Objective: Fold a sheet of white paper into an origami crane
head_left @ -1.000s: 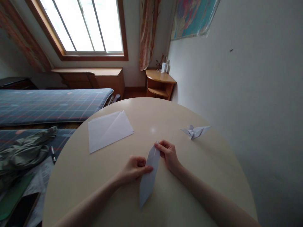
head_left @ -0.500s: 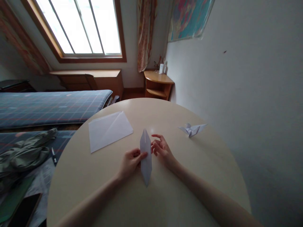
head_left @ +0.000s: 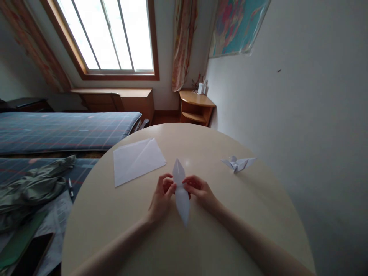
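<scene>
A long, narrow piece of folded white paper [head_left: 182, 205], pointed at both ends, is held over the table between my two hands. My left hand [head_left: 163, 195] pinches its left edge near the middle, thumb on the near face. On the opposite edge, my right hand [head_left: 200, 190] grips the paper with thumb and fingers at about the same height. Some fingertips are hidden behind the paper. To the right lies a folded paper crane [head_left: 238, 164] with its wings spread. White paper sheets [head_left: 138, 161] lie to the left, beyond my left hand.
The round cream table [head_left: 201, 245] carries all of this. Beside it on the left is a plaid mattress [head_left: 69, 130], with a crumpled grey-green cloth [head_left: 37, 188], a pen [head_left: 70, 188] and a dark phone [head_left: 33, 255] nearby. A white wall [head_left: 316, 134] borders the right side.
My right hand has moved from beside the folded paper to gripping its right edge. The paper's middle now looks pinched narrower, and my left thumb sits nearer its edge. The whole view has shifted slightly.
</scene>
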A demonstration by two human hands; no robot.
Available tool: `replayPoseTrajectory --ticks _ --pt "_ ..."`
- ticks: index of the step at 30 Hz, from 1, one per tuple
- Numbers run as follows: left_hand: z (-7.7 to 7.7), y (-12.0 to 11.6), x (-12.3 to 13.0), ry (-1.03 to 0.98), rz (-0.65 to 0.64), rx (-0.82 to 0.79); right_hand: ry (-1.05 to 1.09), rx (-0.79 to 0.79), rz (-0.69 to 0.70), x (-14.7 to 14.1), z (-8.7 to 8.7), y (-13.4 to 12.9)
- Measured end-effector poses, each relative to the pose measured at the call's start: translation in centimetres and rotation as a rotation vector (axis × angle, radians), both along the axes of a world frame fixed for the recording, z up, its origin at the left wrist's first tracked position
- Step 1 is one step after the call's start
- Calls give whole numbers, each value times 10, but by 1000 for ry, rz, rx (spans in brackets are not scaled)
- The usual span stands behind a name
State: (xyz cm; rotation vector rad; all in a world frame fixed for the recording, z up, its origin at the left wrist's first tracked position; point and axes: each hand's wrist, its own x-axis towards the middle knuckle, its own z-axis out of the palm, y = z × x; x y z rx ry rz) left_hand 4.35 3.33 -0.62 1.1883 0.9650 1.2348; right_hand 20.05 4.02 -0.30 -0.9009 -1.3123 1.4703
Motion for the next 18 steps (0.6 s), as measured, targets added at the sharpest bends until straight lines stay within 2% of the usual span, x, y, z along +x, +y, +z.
replayPoseTrajectory --ticks 7,11,14,18 --pt "8 1 -12 31 -107 -55 146 -124 87 12 -2 0" --pt "11 -2 -15 8 -138 -96 180 -120 142 13 -2 -2" --pt "9 -3 -15 -34 -196 -128 162 -108 113 12 1 -4" --pt "4 -3 -16 -68 -238 -85 138 -121 135 12 3 -4"
